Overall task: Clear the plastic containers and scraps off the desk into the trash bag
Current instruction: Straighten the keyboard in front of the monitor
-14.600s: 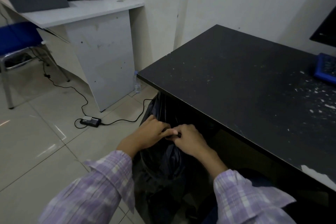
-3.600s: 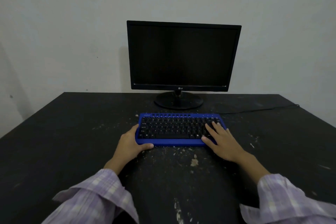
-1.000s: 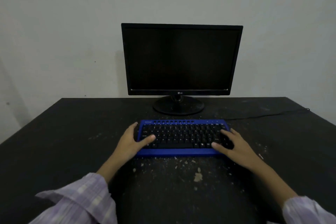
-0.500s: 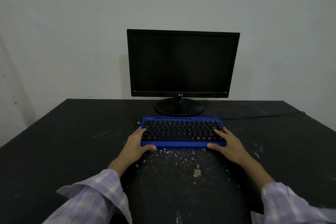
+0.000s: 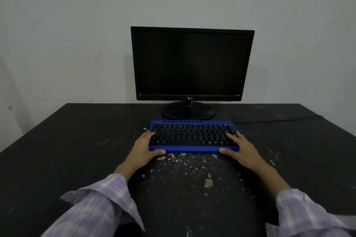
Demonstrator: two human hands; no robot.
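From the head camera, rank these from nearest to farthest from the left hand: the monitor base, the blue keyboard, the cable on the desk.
1. Blue keyboard: gripped by the left hand at its left end.
2. Monitor base: behind the keyboard, centre.
3. Cable: far right, at the back.

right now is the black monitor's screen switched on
No, the black flat-panel monitor shows a uniformly dark screen as it stands on the black desk behind the blue-framed keyboard.
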